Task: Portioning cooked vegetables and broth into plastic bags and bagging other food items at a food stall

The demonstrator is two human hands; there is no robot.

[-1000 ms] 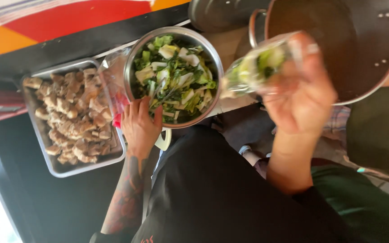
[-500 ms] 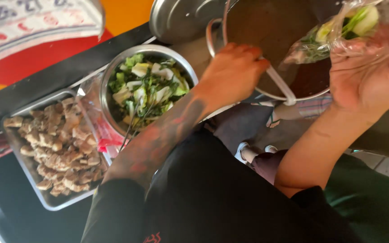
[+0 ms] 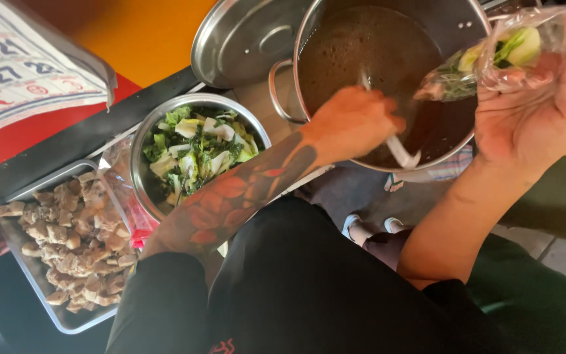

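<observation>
Gripped in the left hand [image 3: 352,121] is one ladle handle [image 3: 397,147] over one pot [image 3: 394,78] of dark broth. One clear bag [image 3: 499,56] of greens is held by the right hand [image 3: 535,108] just above the pot's rim. Beside the left forearm one bowl [image 3: 194,154] of greens and one tray [image 3: 67,246] of meat are seen.

Dark brown broth in shiny silver steel stockpot [image 3: 473,26], green-and-white chopped greens in round silver metal bowl [image 3: 140,141], tan meat cubes in grey metal tray [image 3: 47,305], clear plastic bag of green vegetables [image 3: 499,56], red-and-black tattooed left forearm [image 3: 230,196]

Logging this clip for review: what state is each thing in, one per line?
Big pot: uncovered, holding dark broth.
Lid: off, lying beside the pot.
Ladle: gripped by the left hand, over the broth.
Plastic bag: held by the right hand, with greens inside.
Metal bowl: full of chopped greens.
Tray: loaded with browned meat chunks.
</observation>
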